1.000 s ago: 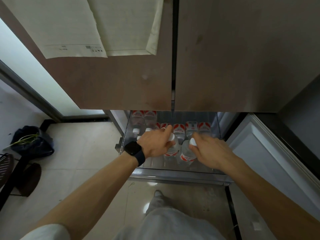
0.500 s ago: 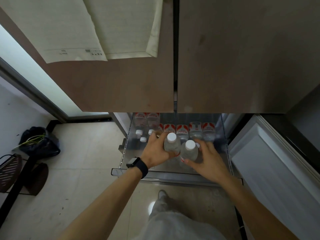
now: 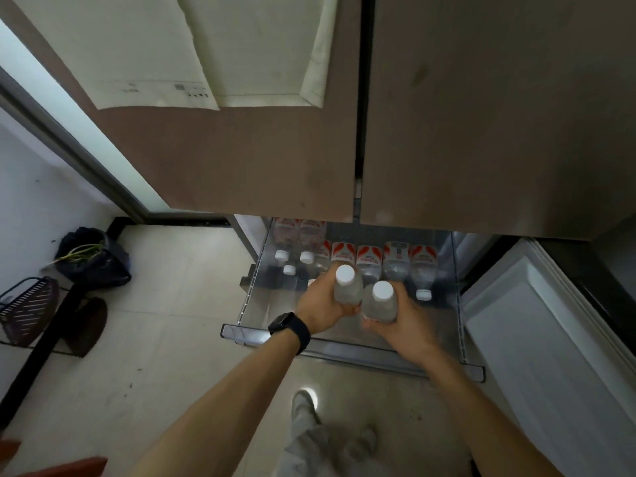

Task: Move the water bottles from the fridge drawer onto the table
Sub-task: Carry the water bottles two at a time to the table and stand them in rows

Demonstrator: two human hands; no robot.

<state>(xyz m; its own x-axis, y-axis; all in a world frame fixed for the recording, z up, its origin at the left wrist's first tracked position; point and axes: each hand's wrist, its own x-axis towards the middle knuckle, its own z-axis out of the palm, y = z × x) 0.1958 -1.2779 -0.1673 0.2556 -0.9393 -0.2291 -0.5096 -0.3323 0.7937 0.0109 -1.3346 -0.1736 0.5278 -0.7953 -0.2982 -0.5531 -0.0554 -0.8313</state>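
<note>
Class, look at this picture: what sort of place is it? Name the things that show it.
Probably a home kitchen: a fridge with its drawer pulled out, water bottles inside, and a tiled floor with a dark bag of greens.

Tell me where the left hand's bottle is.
In the head view's centre, the left hand holds that bottle upright over the open fridge drawer, just left of the second bottle in the right hand.

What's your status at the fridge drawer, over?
Left hand grips one water bottle, right hand a second bottle. Both upright over the open fridge drawer. More bottles lie behind; nothing blocks the lift.
</note>
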